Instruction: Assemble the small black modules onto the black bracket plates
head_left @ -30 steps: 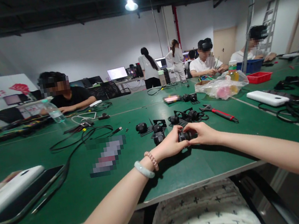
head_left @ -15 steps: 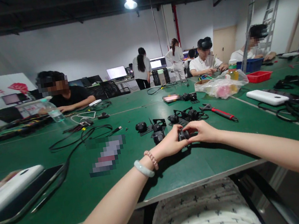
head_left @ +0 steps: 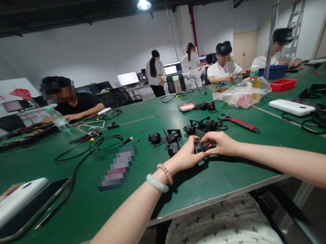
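Near the front edge of the green table, a small round black part (head_left: 199,147) is held between my two hands. My left hand (head_left: 189,153), with a pale bangle and a beaded bracelet at the wrist, has its fingers closed on the part's left side. From the right, my right hand (head_left: 219,143) pinches the same part with thumb and fingertips. Just beyond my left hand lie several black parts with brackets, one of them a black piece (head_left: 173,149) close to my fingers. Another black bracket group (head_left: 202,125) sits behind both hands.
A wrench with a red handle (head_left: 244,125) lies at the right. A white power bank (head_left: 291,107), cables, a plastic bag (head_left: 241,97) and a red tray (head_left: 283,84) are farther right. At the left are a cable (head_left: 79,168), phones and a bottle (head_left: 59,121).
Both hands keep their grip on the black part and have barely moved. The whole view has shifted very slightly.
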Demonstrator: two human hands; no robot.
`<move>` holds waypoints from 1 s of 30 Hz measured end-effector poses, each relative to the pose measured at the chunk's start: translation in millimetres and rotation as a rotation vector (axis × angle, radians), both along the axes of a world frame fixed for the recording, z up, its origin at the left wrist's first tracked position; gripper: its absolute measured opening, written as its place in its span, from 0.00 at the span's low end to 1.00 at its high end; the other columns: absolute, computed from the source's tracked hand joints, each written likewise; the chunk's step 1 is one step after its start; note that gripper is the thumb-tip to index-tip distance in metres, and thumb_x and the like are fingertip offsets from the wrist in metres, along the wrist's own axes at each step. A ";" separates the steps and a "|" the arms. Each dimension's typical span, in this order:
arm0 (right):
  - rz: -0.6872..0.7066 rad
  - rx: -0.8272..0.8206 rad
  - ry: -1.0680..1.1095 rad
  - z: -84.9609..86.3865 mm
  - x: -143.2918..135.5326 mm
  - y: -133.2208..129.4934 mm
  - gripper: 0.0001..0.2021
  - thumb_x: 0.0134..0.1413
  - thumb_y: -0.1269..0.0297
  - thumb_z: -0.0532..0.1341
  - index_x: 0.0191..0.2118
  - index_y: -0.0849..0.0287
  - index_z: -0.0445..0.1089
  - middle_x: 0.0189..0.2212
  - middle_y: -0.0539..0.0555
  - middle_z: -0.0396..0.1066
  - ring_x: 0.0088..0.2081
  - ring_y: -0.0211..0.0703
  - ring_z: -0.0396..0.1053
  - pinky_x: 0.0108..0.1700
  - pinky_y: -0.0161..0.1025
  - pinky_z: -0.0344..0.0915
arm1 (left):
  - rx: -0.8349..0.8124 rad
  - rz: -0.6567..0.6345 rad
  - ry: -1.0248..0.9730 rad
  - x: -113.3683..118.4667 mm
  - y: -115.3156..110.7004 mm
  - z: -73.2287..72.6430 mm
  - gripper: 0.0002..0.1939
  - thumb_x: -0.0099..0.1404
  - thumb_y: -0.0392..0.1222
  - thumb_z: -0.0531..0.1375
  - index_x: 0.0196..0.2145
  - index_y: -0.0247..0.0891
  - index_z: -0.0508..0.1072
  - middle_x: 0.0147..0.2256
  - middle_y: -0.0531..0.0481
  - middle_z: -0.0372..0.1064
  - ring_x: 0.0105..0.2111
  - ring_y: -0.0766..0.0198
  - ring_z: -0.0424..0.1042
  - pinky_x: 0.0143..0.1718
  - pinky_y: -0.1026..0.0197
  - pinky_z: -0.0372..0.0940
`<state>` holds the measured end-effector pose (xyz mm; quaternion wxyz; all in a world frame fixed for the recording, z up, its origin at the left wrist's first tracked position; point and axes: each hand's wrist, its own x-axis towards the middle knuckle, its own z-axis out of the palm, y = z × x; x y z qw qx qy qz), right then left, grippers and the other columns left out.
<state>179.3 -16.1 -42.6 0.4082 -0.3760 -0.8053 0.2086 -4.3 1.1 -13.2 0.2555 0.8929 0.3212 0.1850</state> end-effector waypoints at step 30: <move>-0.019 -0.168 0.004 -8.7 5.9 12.0 0.17 0.44 0.56 0.58 0.38 0.62 0.65 0.31 0.52 0.69 0.30 0.37 0.65 0.32 0.34 0.62 | -0.019 0.049 -0.034 -0.3 -4.0 1.8 0.26 0.51 0.44 0.56 0.47 0.34 0.55 0.41 0.44 0.61 0.40 0.58 0.63 0.41 0.57 0.59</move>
